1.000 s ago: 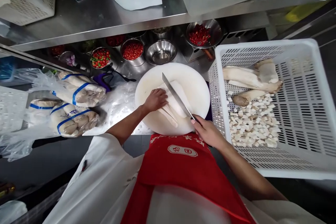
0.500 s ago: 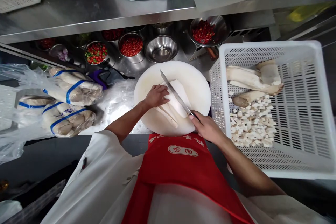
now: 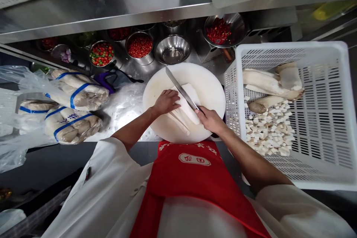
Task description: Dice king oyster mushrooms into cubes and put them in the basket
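Note:
A round white cutting board (image 3: 208, 83) lies on the steel counter in front of me. On it lies a white king oyster mushroom piece (image 3: 190, 100), partly cut into long slices. My left hand (image 3: 165, 101) presses down on the slices with curled fingers. My right hand (image 3: 210, 119) is closed round the handle of a knife (image 3: 180, 90). The blade slants across the mushroom, its tip pointing to the far left.
A white slotted basket (image 3: 320, 119) at the right holds whole mushrooms (image 3: 267, 83) and several white cubes (image 3: 269, 132). Bagged mushrooms (image 3: 75, 93) lie at the left. Steel bowls of chopped chillies (image 3: 139, 46) stand behind the board under a steel shelf (image 3: 106, 11).
My right hand has pushed the knife forward and to the left over the mushroom. My left hand has stayed on the slices. The view has shifted slightly.

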`<state>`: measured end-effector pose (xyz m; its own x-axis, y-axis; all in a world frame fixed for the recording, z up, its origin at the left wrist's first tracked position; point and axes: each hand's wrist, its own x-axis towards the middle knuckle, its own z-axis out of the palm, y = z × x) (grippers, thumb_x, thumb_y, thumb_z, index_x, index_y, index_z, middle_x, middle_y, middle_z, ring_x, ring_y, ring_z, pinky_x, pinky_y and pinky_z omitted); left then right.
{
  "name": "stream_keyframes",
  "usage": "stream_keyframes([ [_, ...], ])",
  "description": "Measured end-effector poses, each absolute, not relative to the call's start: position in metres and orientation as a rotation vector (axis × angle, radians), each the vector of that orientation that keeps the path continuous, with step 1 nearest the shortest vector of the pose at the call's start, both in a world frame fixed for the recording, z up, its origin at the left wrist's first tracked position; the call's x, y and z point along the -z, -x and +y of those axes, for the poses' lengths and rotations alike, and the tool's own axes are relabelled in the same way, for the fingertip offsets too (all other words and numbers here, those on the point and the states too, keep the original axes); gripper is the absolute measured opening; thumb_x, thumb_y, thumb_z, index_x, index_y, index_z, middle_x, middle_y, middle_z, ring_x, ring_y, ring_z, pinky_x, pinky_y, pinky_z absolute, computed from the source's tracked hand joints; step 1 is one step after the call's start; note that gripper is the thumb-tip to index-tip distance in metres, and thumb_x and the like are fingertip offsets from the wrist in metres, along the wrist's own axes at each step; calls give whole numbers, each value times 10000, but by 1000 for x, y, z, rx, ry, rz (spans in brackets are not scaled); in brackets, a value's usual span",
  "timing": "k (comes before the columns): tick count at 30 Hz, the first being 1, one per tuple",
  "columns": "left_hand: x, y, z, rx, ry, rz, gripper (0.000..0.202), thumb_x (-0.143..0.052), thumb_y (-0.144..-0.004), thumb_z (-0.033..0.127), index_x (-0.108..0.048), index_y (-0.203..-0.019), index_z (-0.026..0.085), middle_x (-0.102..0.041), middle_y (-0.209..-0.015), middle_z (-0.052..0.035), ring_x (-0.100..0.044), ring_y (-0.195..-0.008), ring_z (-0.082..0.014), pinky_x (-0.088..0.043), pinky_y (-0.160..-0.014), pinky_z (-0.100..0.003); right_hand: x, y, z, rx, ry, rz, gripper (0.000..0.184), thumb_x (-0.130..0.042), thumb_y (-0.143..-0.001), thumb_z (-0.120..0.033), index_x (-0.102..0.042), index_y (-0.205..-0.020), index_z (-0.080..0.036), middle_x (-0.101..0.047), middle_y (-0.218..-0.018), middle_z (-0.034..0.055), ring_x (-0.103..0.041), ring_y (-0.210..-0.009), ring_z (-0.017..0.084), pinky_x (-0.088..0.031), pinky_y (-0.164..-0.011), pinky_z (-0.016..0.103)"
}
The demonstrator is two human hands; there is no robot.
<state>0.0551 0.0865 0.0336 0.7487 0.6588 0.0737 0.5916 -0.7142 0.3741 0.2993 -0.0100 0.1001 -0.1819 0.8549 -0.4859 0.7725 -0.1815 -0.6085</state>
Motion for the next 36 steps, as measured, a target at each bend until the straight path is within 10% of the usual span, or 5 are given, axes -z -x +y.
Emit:
stream_keyframes([
  [14, -27, -53, 85, -306, -2610, 988, 339, -613, -881, 511, -693, -1008, 207, -652, -1096, -83, -537, -1090, -275, -424, -926, -415, -155, -324, -51, -1521, 2027, -1976, 514, -255, -1003, -554, -604, -1196, -229, -724, -809, 63, -688, -755, 253, -406, -602, 296],
  [36, -25, -52, 84, -325, -2582, 994, 337, -609, -883, 506, -714, -1019, 216, -647, -1115, -87, -536, -1092, -276, -453, -927, -426, -100, -326, -104, -1277, 2070, -2070, 537, -268, -1013, -492, -522, -1362, -171, -753, -988, 113, -711, -882, 294, -459, -760, 351],
])
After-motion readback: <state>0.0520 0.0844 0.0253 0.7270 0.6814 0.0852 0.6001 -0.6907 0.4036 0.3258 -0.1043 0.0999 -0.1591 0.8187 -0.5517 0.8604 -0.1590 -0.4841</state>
